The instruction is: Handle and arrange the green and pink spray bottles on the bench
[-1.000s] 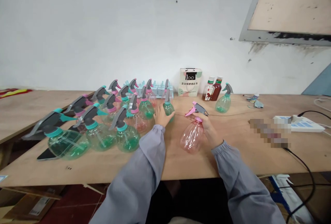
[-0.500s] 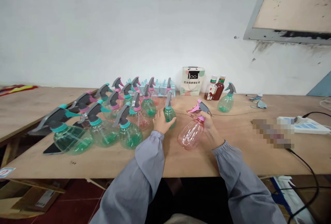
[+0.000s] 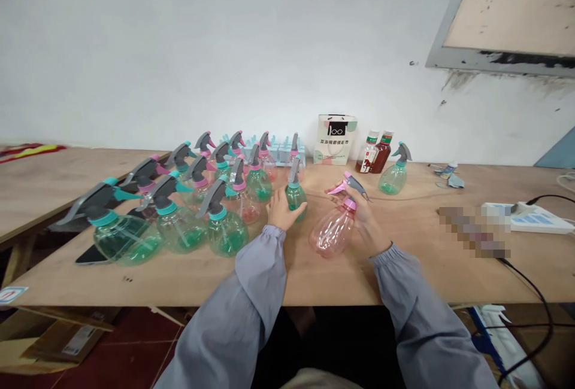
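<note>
My right hand grips a see-through pink spray bottle round its neck, just under the pink and grey trigger head. The bottle leans with its top to the right, its base close to the tabletop; I cannot tell if it touches. My left hand is wrapped round the body of a green spray bottle, thumb on the near side and fingers at the left. That bottle stands upright. To the left, several more green spray bottles and pink spray bottles stand in rows with grey trigger heads.
Another green spray bottle stands at the back right, beside two brown-red bottles and a paper bag. A power strip with a black cable lies on the right. A phone lies under the left bottles.
The view has shifted slightly. Both hands keep their places on the pink and green spray bottles, and nothing has been let go.
</note>
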### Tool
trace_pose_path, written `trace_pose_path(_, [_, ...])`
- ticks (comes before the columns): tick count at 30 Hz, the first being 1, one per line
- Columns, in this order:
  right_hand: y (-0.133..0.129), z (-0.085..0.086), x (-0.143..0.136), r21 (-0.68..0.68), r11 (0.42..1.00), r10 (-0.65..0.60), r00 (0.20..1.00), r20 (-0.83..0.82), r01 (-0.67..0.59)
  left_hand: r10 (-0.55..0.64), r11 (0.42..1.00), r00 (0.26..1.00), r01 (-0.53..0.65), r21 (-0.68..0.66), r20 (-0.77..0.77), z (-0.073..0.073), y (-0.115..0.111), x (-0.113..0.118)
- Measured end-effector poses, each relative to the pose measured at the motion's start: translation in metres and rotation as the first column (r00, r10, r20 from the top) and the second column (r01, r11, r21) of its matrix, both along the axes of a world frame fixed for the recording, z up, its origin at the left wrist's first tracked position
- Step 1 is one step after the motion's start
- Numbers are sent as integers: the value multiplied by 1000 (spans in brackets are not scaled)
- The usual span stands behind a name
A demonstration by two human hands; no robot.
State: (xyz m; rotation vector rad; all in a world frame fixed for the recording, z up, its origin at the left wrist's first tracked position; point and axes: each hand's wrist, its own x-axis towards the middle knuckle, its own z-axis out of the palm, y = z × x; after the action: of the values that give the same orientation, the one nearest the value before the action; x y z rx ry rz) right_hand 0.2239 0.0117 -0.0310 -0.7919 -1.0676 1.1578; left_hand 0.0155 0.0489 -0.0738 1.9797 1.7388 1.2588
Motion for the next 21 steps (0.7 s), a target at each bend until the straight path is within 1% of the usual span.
trace_pose_path(6, [0, 1, 0, 31, 997, -65, 997, -44, 67, -3, 1000, 1000, 4, -7, 13, -1, 1, 0])
trace_pose_path(10, [1, 1, 1, -10, 1000, -27, 999, -39, 27, 0, 1000, 1000, 0, -10, 5, 0, 0, 1])
trace_pose_path(13, [-1, 2, 0, -14, 1000, 6, 1000, -12, -6, 2, 1000, 1000, -2, -18, -2, 0, -1, 1])
trace_pose_path(18, [-5, 4, -3, 66, 998, -14, 998, -56, 18, -4, 999, 1000, 4, -46, -13, 1, -1, 1])
trace_pose_path(21, [-4, 4, -2, 63, 997, -46, 996, -83, 51, 2, 999, 1000, -2, -39, -18, 1, -1, 1])
